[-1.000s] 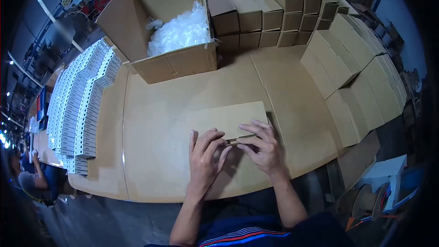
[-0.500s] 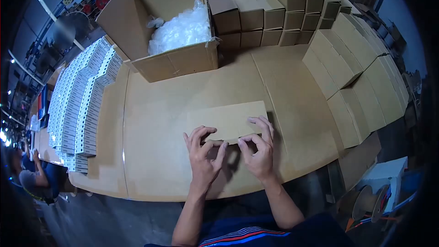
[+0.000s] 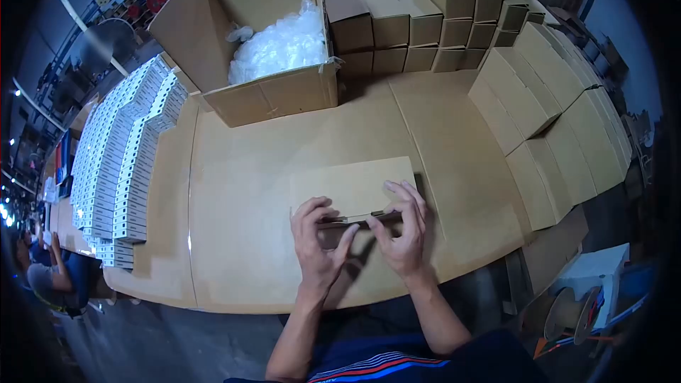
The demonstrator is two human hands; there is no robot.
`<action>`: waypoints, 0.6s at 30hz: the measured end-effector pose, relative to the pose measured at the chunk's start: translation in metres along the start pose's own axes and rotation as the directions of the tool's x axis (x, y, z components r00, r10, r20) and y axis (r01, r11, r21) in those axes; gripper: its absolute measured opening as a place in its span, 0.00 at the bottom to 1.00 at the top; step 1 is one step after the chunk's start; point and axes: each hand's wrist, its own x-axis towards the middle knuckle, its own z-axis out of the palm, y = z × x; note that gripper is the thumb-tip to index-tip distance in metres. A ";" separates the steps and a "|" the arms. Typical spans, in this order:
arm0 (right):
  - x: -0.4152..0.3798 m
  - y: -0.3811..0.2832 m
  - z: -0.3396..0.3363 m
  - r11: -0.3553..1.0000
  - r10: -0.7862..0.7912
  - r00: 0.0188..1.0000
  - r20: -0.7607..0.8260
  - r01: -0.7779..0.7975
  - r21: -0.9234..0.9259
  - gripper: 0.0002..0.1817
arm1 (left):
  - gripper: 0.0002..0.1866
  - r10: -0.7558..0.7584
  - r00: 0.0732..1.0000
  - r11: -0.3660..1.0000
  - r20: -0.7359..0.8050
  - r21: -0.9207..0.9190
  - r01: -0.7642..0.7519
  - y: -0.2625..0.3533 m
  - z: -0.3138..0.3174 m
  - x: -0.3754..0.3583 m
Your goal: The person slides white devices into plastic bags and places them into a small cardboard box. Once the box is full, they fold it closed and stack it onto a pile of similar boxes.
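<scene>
A flat brown cardboard box (image 3: 355, 181) lies on the cardboard-covered table in front of me. At the left end of its near edge, my left hand (image 3: 316, 241) has its fingers bent over the top and its thumb against the front. My right hand (image 3: 403, 235) grips the right end in the same way, thumb low on the front side. Between the two thumbs a narrow dark gap shows along the lid's near edge. The box's front side is partly hidden by my fingers.
A large open carton (image 3: 284, 96) with clear plastic bags (image 3: 280, 42) stands at the back. Stacked white boxes (image 3: 131, 163) line the left. Brown boxes are piled at the back right (image 3: 425, 21) and right (image 3: 553, 120). Another person (image 3: 53, 273) is at far left.
Both thumbs have shifted slightly at the box's near edge, and the left fingers have curled closer to it. The dark gap along that edge shows more now. The box has stayed in place.
</scene>
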 end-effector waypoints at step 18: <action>0.032 0.069 -0.008 0.966 0.066 0.976 0.207 -0.114 0.232 0.56 | 0.27 0.163 0.981 0.983 0.101 0.067 -0.171 -0.043 -0.012 0.034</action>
